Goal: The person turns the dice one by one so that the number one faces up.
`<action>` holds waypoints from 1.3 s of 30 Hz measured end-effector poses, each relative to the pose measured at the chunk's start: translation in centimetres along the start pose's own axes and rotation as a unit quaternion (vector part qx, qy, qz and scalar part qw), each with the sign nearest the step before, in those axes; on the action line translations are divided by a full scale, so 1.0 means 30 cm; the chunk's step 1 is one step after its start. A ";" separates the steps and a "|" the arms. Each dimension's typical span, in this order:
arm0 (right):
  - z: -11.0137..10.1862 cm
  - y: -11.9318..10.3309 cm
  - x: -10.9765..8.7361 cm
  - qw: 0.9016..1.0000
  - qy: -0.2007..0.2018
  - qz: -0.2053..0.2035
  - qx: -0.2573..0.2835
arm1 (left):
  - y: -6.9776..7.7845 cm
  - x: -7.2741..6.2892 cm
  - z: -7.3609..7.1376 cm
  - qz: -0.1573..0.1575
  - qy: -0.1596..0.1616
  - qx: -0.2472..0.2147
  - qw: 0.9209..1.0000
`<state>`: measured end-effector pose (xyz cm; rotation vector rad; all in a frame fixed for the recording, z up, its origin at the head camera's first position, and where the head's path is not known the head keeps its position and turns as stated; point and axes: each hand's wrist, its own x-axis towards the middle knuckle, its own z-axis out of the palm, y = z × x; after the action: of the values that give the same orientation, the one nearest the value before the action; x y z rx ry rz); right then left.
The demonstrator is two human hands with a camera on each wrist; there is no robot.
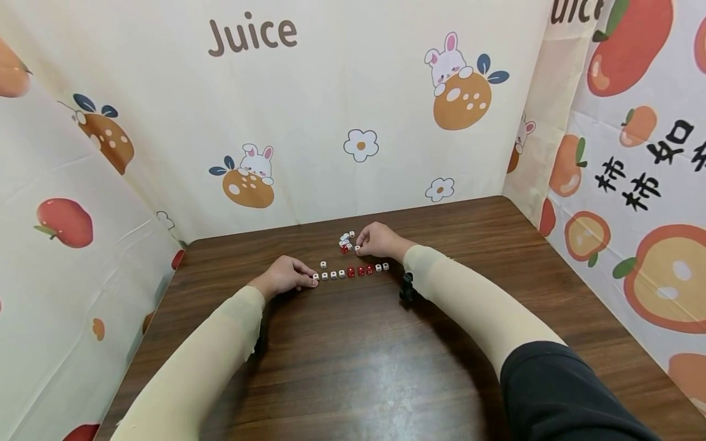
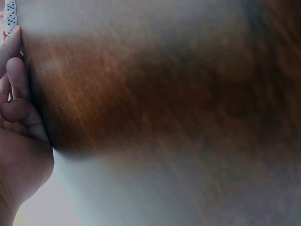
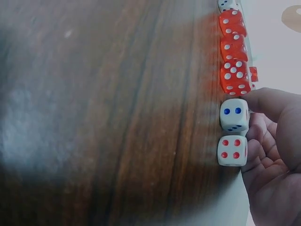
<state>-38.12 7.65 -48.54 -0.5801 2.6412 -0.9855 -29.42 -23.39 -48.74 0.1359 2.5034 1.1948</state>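
Note:
A row of small dice runs across the table: several white dice (image 1: 333, 275) on the left, three red dice (image 1: 361, 270) in the middle, two white dice (image 1: 385, 266) at the right end. At the row's left end, the left hand (image 1: 287, 274) pinches a white die (image 1: 315, 277) between thumb and finger. A single white die (image 1: 323, 264) sits just behind the row. Beside a small pile of dice (image 1: 344, 243), the right hand (image 1: 379, 240) pinches another white die (image 1: 357, 248). In the right wrist view that held die is hidden behind the row's red dice (image 3: 233, 76) and the hand.
A brown wooden table (image 1: 342, 355) lies under everything. Patterned cloth (image 1: 331, 92) hangs at its back and along both sides. A dark wrist device (image 1: 406, 288) hangs below the right forearm.

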 end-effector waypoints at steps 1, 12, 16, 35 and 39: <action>0.000 -0.001 -0.001 1.000 0.000 0.002 -0.003 | 0.001 0.000 0.000 0.000 0.001 0.000 1.000; -0.002 -0.005 -0.017 1.000 0.006 0.018 -0.020 | -0.001 0.000 0.003 0.004 0.004 -0.003 1.000; -0.004 -0.003 -0.021 1.000 0.003 0.015 -0.025 | -0.003 0.003 0.005 0.000 0.005 -0.005 1.000; 0.014 -0.019 -0.041 0.995 -0.003 0.000 0.104 | 0.008 -0.006 0.004 0.001 0.003 -0.003 1.000; 0.027 -0.032 -0.029 0.995 -0.011 -0.017 0.103 | 0.009 -0.007 0.005 0.002 0.002 -0.002 1.000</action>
<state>-36.77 6.92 -48.40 -0.5862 2.4779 -1.2346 -29.18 -23.16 -48.58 0.1377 2.5059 1.2033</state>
